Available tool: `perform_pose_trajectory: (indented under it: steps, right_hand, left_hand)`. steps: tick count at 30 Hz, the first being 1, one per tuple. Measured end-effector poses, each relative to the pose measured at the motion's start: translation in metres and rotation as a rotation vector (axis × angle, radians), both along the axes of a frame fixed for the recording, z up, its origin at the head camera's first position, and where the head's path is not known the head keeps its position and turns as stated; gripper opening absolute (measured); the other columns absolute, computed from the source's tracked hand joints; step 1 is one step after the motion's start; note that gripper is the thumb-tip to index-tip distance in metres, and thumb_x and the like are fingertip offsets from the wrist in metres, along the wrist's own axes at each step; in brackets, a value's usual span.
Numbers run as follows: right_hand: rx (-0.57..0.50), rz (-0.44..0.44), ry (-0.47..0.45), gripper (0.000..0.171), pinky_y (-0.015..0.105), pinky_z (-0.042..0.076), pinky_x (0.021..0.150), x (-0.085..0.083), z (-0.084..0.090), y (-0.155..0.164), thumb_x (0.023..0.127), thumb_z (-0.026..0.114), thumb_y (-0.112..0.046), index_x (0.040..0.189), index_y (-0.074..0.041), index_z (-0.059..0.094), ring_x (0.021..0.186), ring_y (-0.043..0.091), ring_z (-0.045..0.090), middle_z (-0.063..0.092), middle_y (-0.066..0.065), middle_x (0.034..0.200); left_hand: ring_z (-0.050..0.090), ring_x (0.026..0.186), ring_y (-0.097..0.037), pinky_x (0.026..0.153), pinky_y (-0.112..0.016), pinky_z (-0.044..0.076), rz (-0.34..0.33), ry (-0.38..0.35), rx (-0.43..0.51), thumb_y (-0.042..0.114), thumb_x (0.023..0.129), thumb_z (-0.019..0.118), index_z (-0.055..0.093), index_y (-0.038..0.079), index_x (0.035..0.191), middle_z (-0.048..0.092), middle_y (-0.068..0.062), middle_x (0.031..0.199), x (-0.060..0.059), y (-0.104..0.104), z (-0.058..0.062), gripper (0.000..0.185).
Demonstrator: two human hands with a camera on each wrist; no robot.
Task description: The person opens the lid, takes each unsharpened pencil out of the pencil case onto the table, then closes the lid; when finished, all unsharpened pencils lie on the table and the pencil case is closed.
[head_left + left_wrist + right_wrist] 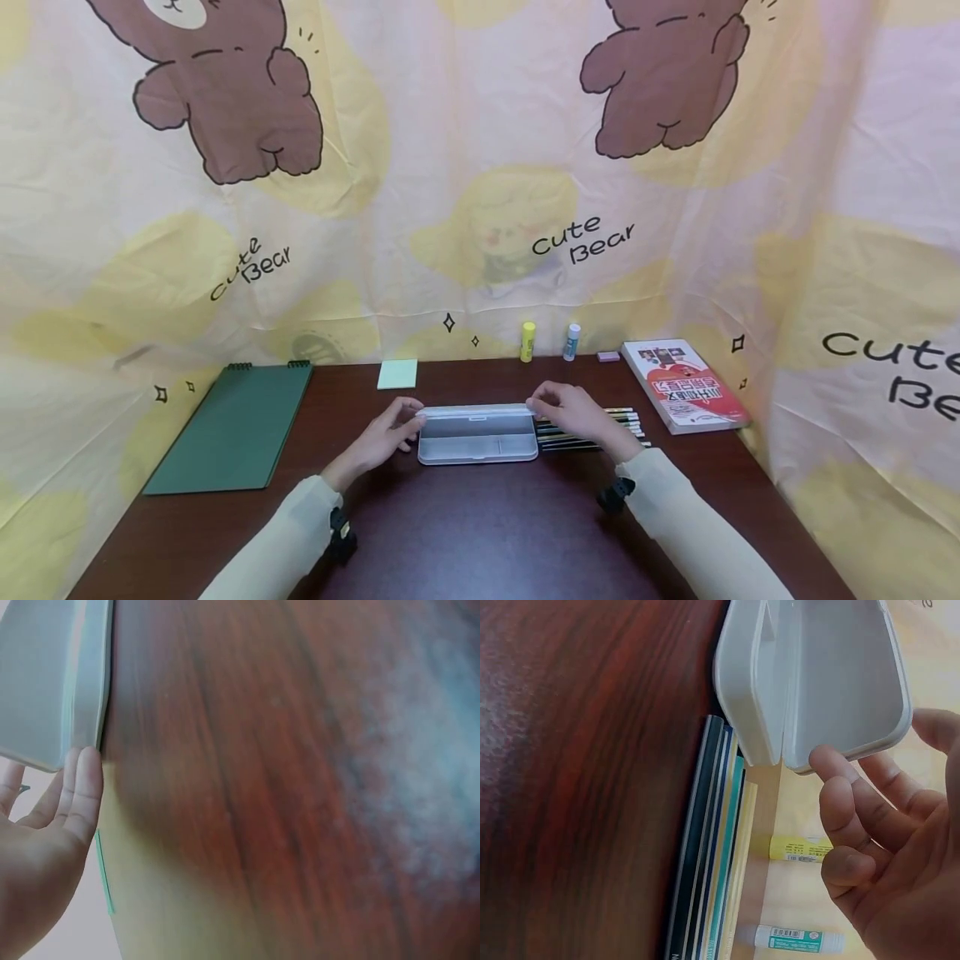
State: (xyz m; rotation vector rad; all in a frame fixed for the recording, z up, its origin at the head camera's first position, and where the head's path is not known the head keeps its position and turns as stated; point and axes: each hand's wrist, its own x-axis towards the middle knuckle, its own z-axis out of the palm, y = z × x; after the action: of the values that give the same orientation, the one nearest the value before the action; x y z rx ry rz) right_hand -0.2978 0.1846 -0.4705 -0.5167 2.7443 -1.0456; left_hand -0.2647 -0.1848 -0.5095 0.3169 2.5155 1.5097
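Observation:
A translucent plastic pencil case [477,439] lies open in the middle of the dark wooden table [480,533], its lid [476,411] standing up at the far side. My left hand [392,432] touches the case's left end; in the left wrist view its straight fingers [79,787] rest against the case's corner [45,682]. My right hand [568,412] holds the lid's right end. In the right wrist view the index fingertip [826,761] and the thumb span the lid's end [840,682]. The case looks empty.
Several pencils [592,431] [712,855] lie side by side right of the case. Behind stand a yellow glue stick [528,342] [799,847], a white one [572,342] [799,939], a pink eraser [608,357], a sticky pad [397,374]. Green notebook [232,425] left, red book [686,385] right.

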Motion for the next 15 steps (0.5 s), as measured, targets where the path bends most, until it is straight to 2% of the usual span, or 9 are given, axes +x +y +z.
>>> perform_pose_trajectory:
  steps: [3,7,11,15]
  right_hand:
    - [0.009,0.000,0.006,0.021,0.030,0.050,0.076,0.003,-0.005,0.001,0.096,0.063,-0.046,0.102,-0.027,0.069,0.085,0.013,0.060,0.070,-0.006,0.094]
    - [0.026,0.014,0.011,0.022,0.031,0.051,0.077,0.007,-0.010,0.001,0.093,0.067,-0.046,0.105,-0.028,0.070,0.087,0.013,0.061,0.070,-0.008,0.095]
    - [0.051,0.037,0.020,0.028,0.034,0.052,0.080,0.012,-0.013,0.000,0.090,0.072,-0.044,0.110,-0.025,0.070,0.089,0.013,0.062,0.071,-0.005,0.099]
    - [0.081,0.059,0.046,0.032,0.037,0.052,0.083,0.014,-0.017,-0.002,0.087,0.076,-0.041,0.112,-0.023,0.069,0.089,0.014,0.062,0.072,-0.002,0.102]
  left_hand:
    - [0.065,0.098,-0.024,0.080,-0.038,0.057,-0.003,-0.022,0.010,0.049,0.097,0.059,0.051,0.017,0.129,0.060,-0.012,0.125,-0.001,0.000,0.000,0.046]
    - [0.066,0.093,-0.020,0.077,-0.035,0.055,-0.001,-0.040,-0.047,0.048,0.091,0.070,0.053,0.020,0.128,0.062,-0.009,0.126,-0.001,-0.001,0.000,0.049]
    - [0.063,0.093,-0.016,0.078,-0.033,0.050,-0.015,-0.040,-0.155,0.051,0.082,0.078,0.049,0.023,0.142,0.059,-0.006,0.133,-0.003,-0.002,0.000,0.072]
    - [0.062,0.091,-0.014,0.079,-0.032,0.049,-0.042,-0.029,-0.240,0.050,0.077,0.082,0.041,0.020,0.152,0.061,-0.005,0.127,-0.003,-0.001,0.000,0.091]
